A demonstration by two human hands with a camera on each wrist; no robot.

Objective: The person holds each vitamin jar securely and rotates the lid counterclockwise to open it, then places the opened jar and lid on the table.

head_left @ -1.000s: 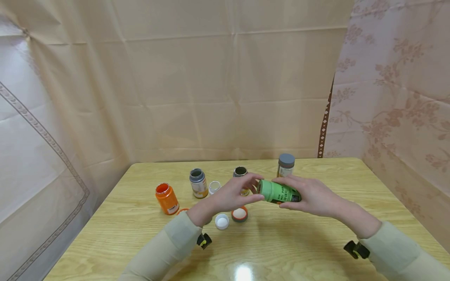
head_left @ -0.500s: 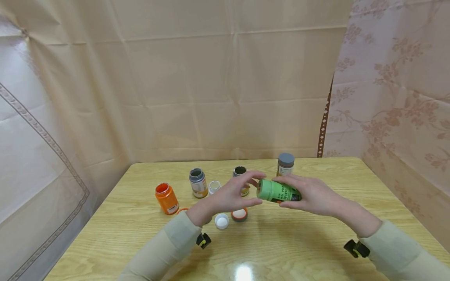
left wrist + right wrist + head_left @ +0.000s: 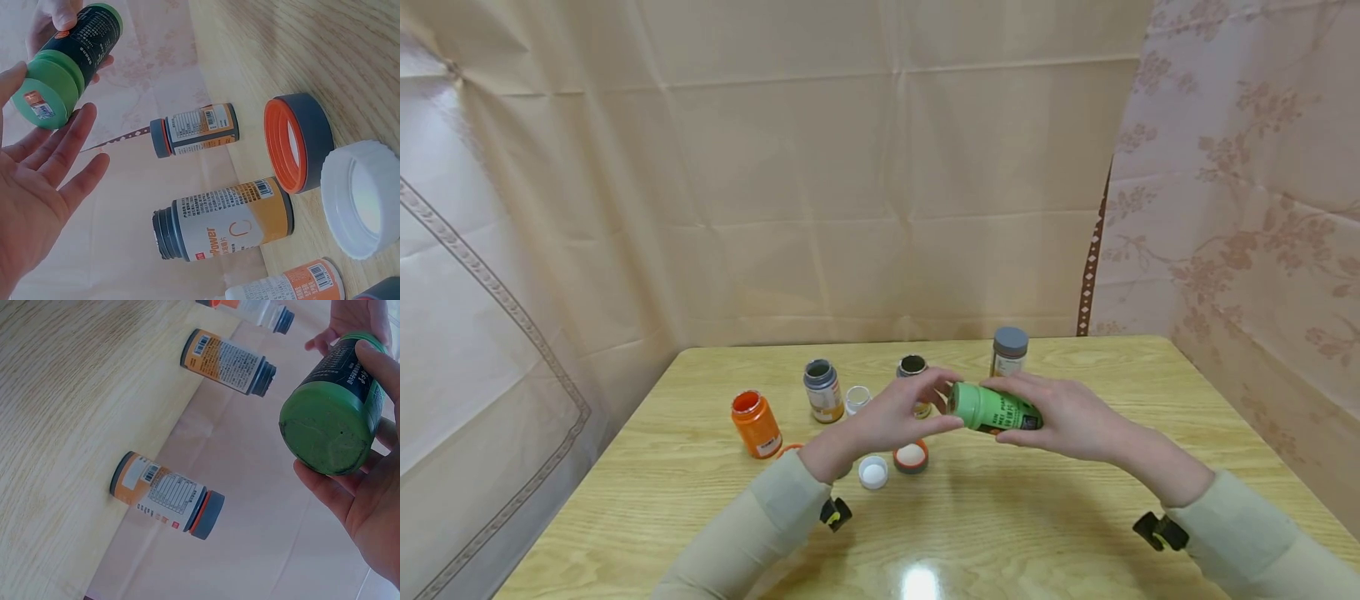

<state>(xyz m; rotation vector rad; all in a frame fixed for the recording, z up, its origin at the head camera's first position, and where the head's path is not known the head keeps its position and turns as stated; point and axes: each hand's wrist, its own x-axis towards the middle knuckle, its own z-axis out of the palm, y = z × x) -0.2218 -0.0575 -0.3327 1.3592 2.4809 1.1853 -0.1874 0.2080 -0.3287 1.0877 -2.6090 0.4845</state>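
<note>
Green bottle point(image 3: 1011, 414), one: held tilted above the table point(image 3: 1037, 533), cap point(image 3: 966, 406) toward the left; lettering "XIN" and "MEI" with Chinese characters; QR code point(image 3: 44, 111) on cap top. Right hand point(image 3: 1071, 418): curled firmly around its body. Left hand point(image 3: 887, 421): fingers loosely spread beside the cap; contact cannot be told. Uncapped bottle point(image 3: 219, 219): "Power", barcode. Grey-capped bottle point(image 3: 199, 130): barcode; fine print unreadable.

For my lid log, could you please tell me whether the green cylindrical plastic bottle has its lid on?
On: the left wrist view shows a green lid capping the tilted green bottle.
</note>
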